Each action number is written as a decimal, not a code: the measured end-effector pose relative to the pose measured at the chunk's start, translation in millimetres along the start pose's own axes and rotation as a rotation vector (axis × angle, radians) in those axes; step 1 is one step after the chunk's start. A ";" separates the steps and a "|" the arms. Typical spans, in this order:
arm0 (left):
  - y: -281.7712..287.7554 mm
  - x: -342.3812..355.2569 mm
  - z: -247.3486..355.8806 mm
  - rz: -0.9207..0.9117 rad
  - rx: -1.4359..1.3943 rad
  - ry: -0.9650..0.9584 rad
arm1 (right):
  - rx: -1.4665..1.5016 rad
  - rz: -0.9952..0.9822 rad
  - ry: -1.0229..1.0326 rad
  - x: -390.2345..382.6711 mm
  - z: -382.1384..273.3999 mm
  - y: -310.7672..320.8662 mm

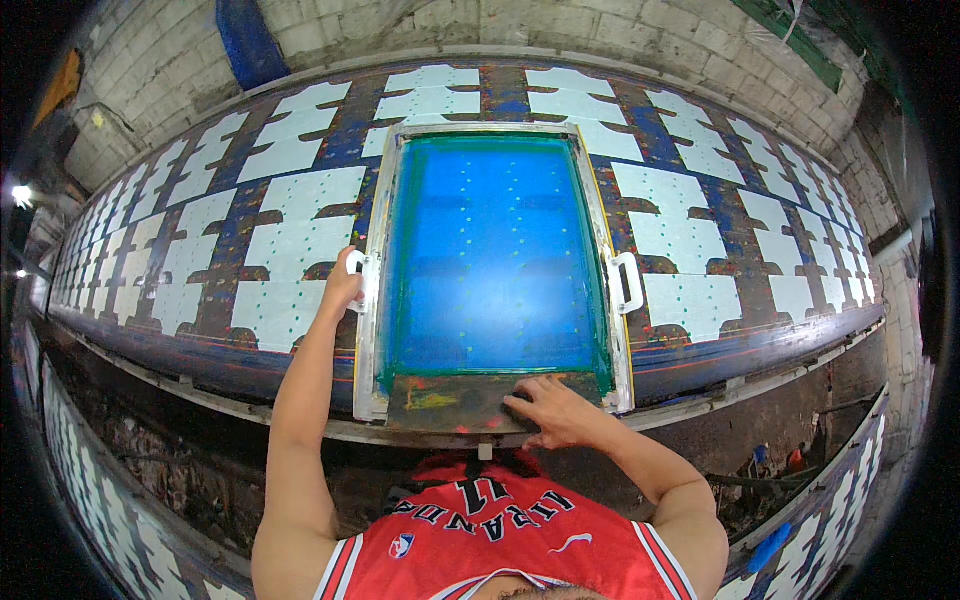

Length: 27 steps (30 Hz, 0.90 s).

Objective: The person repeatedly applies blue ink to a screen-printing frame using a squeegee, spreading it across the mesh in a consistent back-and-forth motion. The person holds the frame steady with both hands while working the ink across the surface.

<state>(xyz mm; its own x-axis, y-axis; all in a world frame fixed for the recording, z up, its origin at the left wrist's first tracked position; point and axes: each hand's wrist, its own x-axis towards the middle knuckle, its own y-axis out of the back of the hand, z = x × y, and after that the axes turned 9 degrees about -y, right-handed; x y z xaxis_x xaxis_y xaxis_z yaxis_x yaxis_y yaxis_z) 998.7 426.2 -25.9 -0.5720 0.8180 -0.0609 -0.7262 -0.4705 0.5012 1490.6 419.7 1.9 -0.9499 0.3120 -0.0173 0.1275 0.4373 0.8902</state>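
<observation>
A screen-printing frame (378, 230) with a blue mesh (495, 250) and green-edged border lies flat across the long table in front of me. My left hand (343, 283) is wrapped round the white handle (357, 281) on the frame's left side. At the near end of the mesh sits a wide, dark, paint-stained squeegee (450, 402). On its right part my right hand (552, 410) has its fingers curled over the board. A second white handle (627, 283), untouched, juts from the frame's right side.
White cut fabric pieces (305, 225) with small green dots lie in rows along the dark, paint-speckled table (240, 225). A rail (240, 408) runs along the near edge. Behind stands a block wall (400, 25). More fabric pieces (105, 500) lie on a table behind me.
</observation>
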 end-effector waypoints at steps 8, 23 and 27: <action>-6.0 15.5 -22.1 0.081 0.154 -0.170 | -0.256 -0.048 -0.201 16.3 -42.8 -1.7; -7.1 20.3 -35.4 0.090 0.164 -0.209 | -0.252 0.119 -0.545 40.0 -63.9 -11.5; -8.5 21.0 -34.4 0.096 0.165 -0.190 | -0.253 0.264 -0.451 24.2 -70.5 -35.6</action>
<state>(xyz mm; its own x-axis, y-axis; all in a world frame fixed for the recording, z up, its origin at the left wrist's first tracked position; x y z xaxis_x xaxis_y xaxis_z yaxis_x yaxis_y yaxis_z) 979.8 436.0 -61.1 -0.5423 0.8269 0.1491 -0.5914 -0.5017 0.6314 1443.0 352.2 1.9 -0.6723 0.7362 0.0774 0.2192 0.0981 0.9707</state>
